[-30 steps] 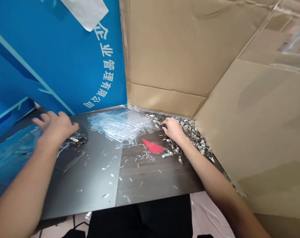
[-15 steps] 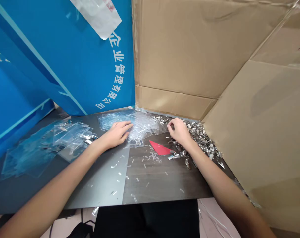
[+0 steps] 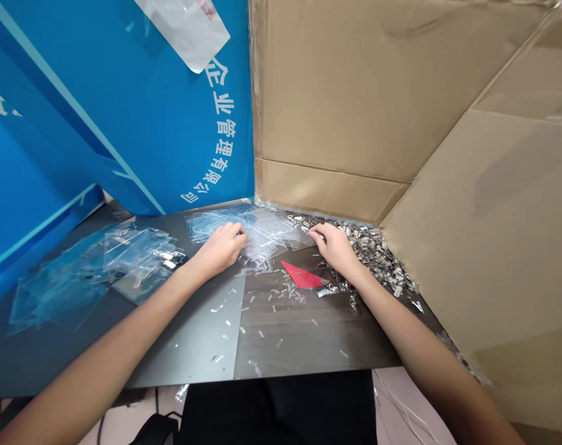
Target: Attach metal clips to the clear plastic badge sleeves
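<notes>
My left hand (image 3: 222, 247) rests on a loose stack of clear plastic sleeves (image 3: 257, 230) at the back of the dark table (image 3: 285, 340), its fingers curled in on the top sleeve. My right hand (image 3: 335, 246) lies at the left edge of a heap of small silver metal clips (image 3: 378, 253), fingers bent down among them; what they hold is hidden. A red triangular scrap (image 3: 302, 276) lies just in front of the right hand.
A second pile of clear sleeves with clips (image 3: 123, 259) lies at the left. Small clear plastic slivers (image 3: 262, 309) litter the tabletop. A blue printed board (image 3: 123, 111) stands behind at the left, with cardboard walls (image 3: 355, 99) behind and to the right.
My left hand swung from the left pile over to the clear sleeve stack and curled its fingers on it. My right hand stayed at the clip heap, shifting slightly.
</notes>
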The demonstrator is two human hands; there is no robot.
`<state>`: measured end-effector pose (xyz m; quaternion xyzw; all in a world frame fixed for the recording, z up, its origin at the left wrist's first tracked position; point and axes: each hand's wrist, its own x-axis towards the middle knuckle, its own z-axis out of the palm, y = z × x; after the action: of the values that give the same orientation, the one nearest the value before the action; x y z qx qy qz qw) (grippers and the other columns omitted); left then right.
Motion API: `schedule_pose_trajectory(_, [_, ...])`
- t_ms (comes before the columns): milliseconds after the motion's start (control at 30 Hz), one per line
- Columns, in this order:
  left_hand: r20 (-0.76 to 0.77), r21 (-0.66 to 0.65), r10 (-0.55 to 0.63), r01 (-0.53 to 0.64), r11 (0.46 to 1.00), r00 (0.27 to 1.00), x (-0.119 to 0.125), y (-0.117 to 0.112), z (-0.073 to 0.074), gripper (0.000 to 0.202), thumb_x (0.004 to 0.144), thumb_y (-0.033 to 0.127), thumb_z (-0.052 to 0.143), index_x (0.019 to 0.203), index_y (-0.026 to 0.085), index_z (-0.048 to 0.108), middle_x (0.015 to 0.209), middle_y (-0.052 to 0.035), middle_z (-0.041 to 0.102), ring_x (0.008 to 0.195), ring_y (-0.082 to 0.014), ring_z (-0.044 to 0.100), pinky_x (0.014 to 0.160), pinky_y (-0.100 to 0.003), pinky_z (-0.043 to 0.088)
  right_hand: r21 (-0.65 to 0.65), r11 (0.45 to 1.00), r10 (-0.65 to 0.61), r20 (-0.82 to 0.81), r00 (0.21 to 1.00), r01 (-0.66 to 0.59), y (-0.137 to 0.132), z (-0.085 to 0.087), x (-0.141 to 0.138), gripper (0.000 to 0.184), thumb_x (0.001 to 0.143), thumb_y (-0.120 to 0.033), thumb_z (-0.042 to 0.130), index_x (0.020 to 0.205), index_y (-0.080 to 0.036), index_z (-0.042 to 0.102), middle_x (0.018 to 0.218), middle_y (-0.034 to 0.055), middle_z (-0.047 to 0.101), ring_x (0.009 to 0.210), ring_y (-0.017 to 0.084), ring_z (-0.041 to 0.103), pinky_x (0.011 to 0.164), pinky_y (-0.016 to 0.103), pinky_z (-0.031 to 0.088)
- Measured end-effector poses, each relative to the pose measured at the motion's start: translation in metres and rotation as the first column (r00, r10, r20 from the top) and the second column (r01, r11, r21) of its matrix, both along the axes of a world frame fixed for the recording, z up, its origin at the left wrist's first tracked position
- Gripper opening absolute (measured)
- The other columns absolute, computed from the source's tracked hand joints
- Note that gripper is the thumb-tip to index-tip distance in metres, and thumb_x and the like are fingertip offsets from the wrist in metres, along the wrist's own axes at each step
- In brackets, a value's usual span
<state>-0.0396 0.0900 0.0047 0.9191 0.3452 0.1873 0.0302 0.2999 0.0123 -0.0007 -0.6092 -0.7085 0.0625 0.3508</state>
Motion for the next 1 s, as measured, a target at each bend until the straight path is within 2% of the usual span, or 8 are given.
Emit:
schedule_pose_trajectory(200, [0.218, -0.014, 0.096, -0.095, 0.995, 0.971, 0.003, -0.006, 0.012, 0.028, 0.111, 0.025, 0.042, 0.095, 0.022, 0.064, 0.106, -0.0151, 0.071, 0.102, -0.0316, 0.063, 0.098, -0.048, 0.050, -0.009, 1.000, 0.013, -0.134, 0.991, -0.014, -0.010, 0.001, -0.011, 0.014, 0.099, -0.027, 0.069, 0.091, -0.021, 0.079, 0.084, 0.0061, 0.080, 0.073, 0.022, 0.070, 0.076, 0.036, 0.055])
schedule_pose_trajectory(267, [0.298, -0.032, 0.128, -0.124, 0.992, 0.946, 0.003, -0.011, 0.015, 0.029, 0.114, 0.030, 0.040, 0.096, 0.023, 0.062, 0.100, -0.0124, 0.071, 0.098, -0.0288, 0.065, 0.097, -0.045, 0.052, -0.004, 0.999, 0.031, -0.176, 0.984, -0.032, -0.014, 0.002, -0.017, 0.015, 0.095, -0.028, 0.069, 0.095, -0.020, 0.081, 0.088, 0.0067, 0.083, 0.075, 0.021, 0.073, 0.075, 0.035, 0.057])
schedule_pose_trajectory(333, [0.416, -0.135, 0.165, -0.119, 0.984, 0.894, 0.006, -0.018, 0.017, 0.029, 0.114, 0.034, 0.042, 0.097, 0.022, 0.062, 0.094, -0.0097, 0.071, 0.090, -0.0254, 0.066, 0.092, -0.042, 0.053, 0.003, 0.998, 0.060, -0.250, 0.966, -0.062, -0.017, 0.002, -0.023, 0.017, 0.093, -0.029, 0.070, 0.097, -0.019, 0.083, 0.095, 0.0084, 0.086, 0.078, 0.021, 0.076, 0.078, 0.036, 0.060])
schedule_pose_trajectory(500, [0.637, -0.490, 0.276, 0.101, 0.866, 0.720, 0.022, -0.032, 0.011, 0.022, 0.099, 0.042, 0.064, 0.098, 0.020, 0.066, 0.089, -0.0083, 0.076, 0.078, -0.0217, 0.072, 0.077, -0.037, 0.060, -0.002, 0.987, 0.143, -0.451, 0.881, -0.161, -0.027, 0.003, -0.039, 0.022, 0.088, -0.032, 0.077, 0.102, -0.018, 0.085, 0.101, 0.0097, 0.088, 0.085, 0.023, 0.081, 0.084, 0.040, 0.064])
schedule_pose_trajectory(667, [0.654, -0.592, 0.330, 0.190, 0.783, 0.681, 0.035, -0.050, 0.004, 0.029, 0.086, 0.043, 0.080, 0.099, 0.018, 0.072, 0.089, -0.0075, 0.078, 0.078, -0.0223, 0.076, 0.078, -0.038, 0.064, 0.094, 0.979, 0.202, -0.395, 0.896, -0.179, -0.036, 0.008, -0.047, 0.019, 0.097, -0.028, 0.073, 0.111, -0.020, 0.084, 0.110, 0.0094, 0.085, 0.096, 0.023, 0.079, 0.090, 0.041, 0.062])
schedule_pose_trajectory(800, [0.673, -0.647, 0.388, 0.247, 0.722, 0.630, 0.039, -0.060, 0.000, 0.031, 0.086, 0.046, 0.084, 0.092, 0.019, 0.071, 0.082, -0.0038, 0.075, 0.076, -0.0218, 0.076, 0.079, -0.038, 0.065, 0.230, 0.958, 0.237, -0.294, 0.926, -0.172, -0.041, 0.008, -0.051, 0.014, 0.106, -0.026, 0.065, 0.104, -0.023, 0.079, 0.104, 0.0083, 0.079, 0.096, 0.023, 0.073, 0.087, 0.041, 0.059])
schedule_pose_trajectory(900, [0.689, -0.630, 0.352, 0.285, 0.722, 0.633, 0.041, -0.063, -0.003, 0.032, 0.089, 0.048, 0.081, 0.089, 0.019, 0.069, 0.079, -0.0027, 0.073, 0.076, -0.0208, 0.075, 0.078, -0.036, 0.064, 0.269, 0.958, 0.189, -0.343, 0.920, -0.097, -0.043, 0.005, -0.053, 0.012, 0.108, -0.029, 0.062, 0.102, -0.024, 0.070, 0.106, 0.0091, 0.075, 0.099, 0.024, 0.073, 0.089, 0.043, 0.059])
schedule_pose_trajectory(1000, [0.691, -0.557, 0.260, 0.267, 0.787, 0.674, 0.042, -0.065, -0.003, 0.024, 0.092, 0.042, 0.076, 0.091, 0.018, 0.074, 0.085, -0.0047, 0.076, 0.080, -0.0202, 0.074, 0.079, -0.034, 0.061, 0.109, 0.989, 0.146, -0.548, 0.824, -0.103, -0.041, 0.002, -0.054, 0.010, 0.108, -0.033, 0.061, 0.102, -0.025, 0.060, 0.103, 0.0070, 0.076, 0.089, 0.021, 0.075, 0.085, 0.041, 0.060])
